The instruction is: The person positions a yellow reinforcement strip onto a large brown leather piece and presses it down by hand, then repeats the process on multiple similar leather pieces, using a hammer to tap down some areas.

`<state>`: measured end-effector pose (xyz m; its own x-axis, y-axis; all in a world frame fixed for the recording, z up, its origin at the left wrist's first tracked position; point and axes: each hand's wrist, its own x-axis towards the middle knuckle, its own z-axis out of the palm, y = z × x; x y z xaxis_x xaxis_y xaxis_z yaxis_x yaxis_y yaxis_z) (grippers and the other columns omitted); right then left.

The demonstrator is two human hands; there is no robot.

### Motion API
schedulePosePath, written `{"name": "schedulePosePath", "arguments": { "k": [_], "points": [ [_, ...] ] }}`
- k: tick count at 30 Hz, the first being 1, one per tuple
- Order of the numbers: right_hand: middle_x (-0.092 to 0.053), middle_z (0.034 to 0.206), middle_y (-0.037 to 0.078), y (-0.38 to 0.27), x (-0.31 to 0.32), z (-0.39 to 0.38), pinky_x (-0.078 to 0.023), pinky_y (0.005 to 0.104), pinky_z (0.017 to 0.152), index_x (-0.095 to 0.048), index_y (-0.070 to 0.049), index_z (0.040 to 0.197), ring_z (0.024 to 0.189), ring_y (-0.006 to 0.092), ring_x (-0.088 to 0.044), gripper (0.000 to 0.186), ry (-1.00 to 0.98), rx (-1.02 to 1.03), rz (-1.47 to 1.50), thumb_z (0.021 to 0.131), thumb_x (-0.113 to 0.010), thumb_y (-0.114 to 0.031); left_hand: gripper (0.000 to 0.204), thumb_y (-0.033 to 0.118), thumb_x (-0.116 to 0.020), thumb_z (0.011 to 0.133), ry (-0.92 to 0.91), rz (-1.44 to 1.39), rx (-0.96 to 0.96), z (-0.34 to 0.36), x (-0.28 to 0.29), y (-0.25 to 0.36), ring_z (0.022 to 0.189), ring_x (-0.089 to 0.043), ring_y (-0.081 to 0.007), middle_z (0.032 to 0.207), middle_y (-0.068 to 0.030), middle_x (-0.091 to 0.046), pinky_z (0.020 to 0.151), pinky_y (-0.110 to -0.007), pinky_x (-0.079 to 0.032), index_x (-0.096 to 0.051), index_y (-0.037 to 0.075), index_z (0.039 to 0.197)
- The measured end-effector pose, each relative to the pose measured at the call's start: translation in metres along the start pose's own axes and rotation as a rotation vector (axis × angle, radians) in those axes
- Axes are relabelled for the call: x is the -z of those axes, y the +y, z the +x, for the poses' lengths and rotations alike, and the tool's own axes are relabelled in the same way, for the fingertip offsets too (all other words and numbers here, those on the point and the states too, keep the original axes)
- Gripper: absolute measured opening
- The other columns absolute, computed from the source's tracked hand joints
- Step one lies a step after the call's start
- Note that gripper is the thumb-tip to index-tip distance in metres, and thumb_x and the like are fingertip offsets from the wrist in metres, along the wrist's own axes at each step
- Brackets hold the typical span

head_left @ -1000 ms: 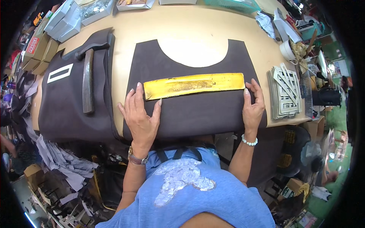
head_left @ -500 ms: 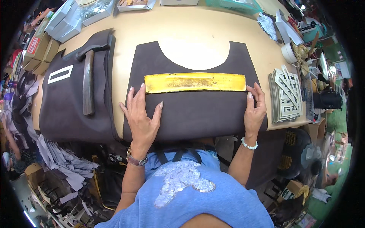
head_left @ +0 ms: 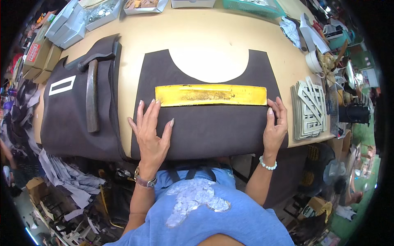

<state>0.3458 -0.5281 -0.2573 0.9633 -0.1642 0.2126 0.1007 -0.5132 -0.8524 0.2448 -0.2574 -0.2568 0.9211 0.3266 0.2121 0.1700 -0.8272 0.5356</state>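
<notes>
A tan desk (head_left: 213,37) fills the upper half of the frame, in a crowded workroom with boxes at the upper left, trays along the top edge and paper scraps on the floor at the lower left. A dark brown fabric panel (head_left: 213,127) with a curved cut-out at its top lies flat in the centre of the desk, its lower edge hanging over the near side. A yellow rectangular strip (head_left: 210,94) lies across it, level with the frame.

The left hand (head_left: 151,131) rests flat on the panel just below the strip's left end, fingers spread wide, fingertips touching or nearly touching the strip's lower edge. The right hand (head_left: 275,127) presses on the panel's right edge, just beside the strip's right end, fingers loosely curled; neither hand grips anything.

At the left, a hammer (head_left: 91,92) lies on a second dark fabric piece (head_left: 74,123). A stack of pale cut-out templates (head_left: 308,108) sits at the right.
</notes>
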Motion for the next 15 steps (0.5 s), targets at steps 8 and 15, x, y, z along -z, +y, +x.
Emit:
{"name": "schedulePosePath", "arguments": {
  "k": [8,15],
  "points": [
    [-0.064,0.111,0.014,-0.0010,0.0011,-0.0026,-0.036,0.0348,0.100,-0.047,0.004,0.127,0.109,0.0205,-0.057,0.037,-0.017,-0.001,-0.031,0.091,-0.050,-0.006,0.055,0.013,-0.067,0.080,0.001,-0.037,0.003,-0.0001,-0.0003,-0.0016,0.134,-0.031,-0.0327,0.134,-0.0086,-0.049,0.107,-0.062,-0.009,-0.049,0.010,0.131],
    [-0.064,0.112,0.014,-0.0038,0.0005,-0.0025,-0.036,0.0345,0.101,-0.046,0.004,0.127,0.109,0.0196,-0.056,0.037,-0.020,-0.011,-0.008,0.091,-0.050,-0.005,0.055,0.011,-0.067,0.079,-0.017,-0.019,0.015,0.0006,0.0017,0.0008,0.135,-0.030,-0.0322,0.134,-0.0087,-0.049,0.108,-0.060,-0.010,-0.049,0.010,0.131]
  ]
}}
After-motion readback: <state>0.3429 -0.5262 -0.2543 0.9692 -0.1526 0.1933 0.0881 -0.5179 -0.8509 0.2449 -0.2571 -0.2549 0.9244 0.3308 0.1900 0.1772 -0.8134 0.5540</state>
